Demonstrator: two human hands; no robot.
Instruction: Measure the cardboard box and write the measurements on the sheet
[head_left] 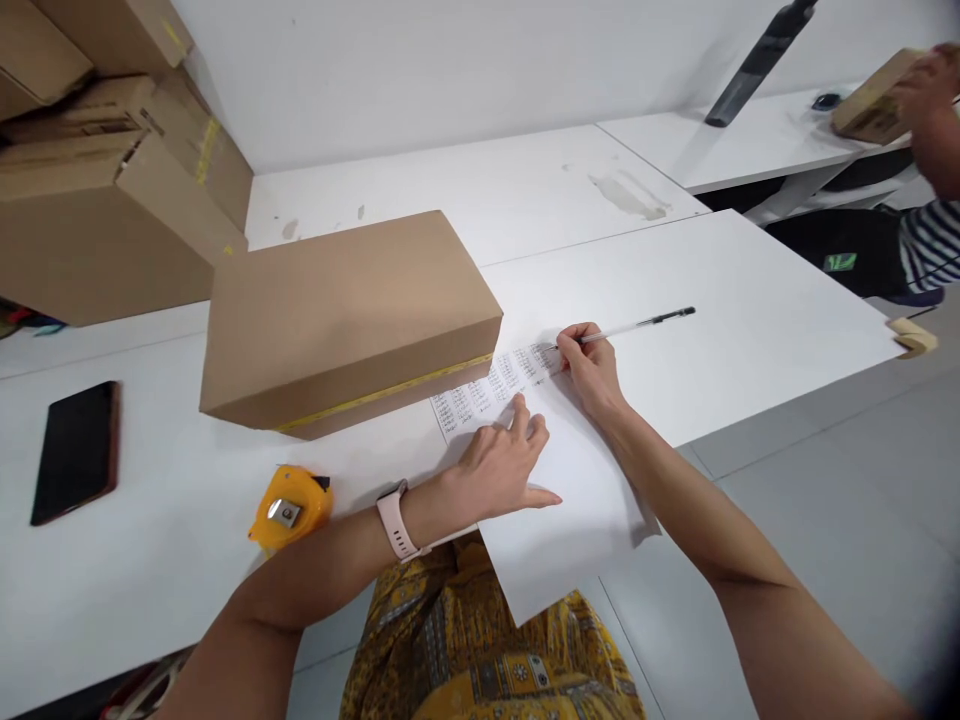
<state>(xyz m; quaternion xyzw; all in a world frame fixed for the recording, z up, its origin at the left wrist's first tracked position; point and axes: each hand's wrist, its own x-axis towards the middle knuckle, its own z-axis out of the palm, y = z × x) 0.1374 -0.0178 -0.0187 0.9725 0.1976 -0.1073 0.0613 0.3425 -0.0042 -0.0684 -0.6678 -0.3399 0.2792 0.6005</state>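
Where pen touches paper, both hands rest.

**A work room full of boxes**

I am in a work room, like a small packing office. White tables stand side by side along a plain white wall. Brown cardboard boxes are stacked in the corner. One more box sits in front of me, with a yellow tape measure near it. I have a pen and a paper with rows of small numbers. At the far table, another person's hand is on a small box.
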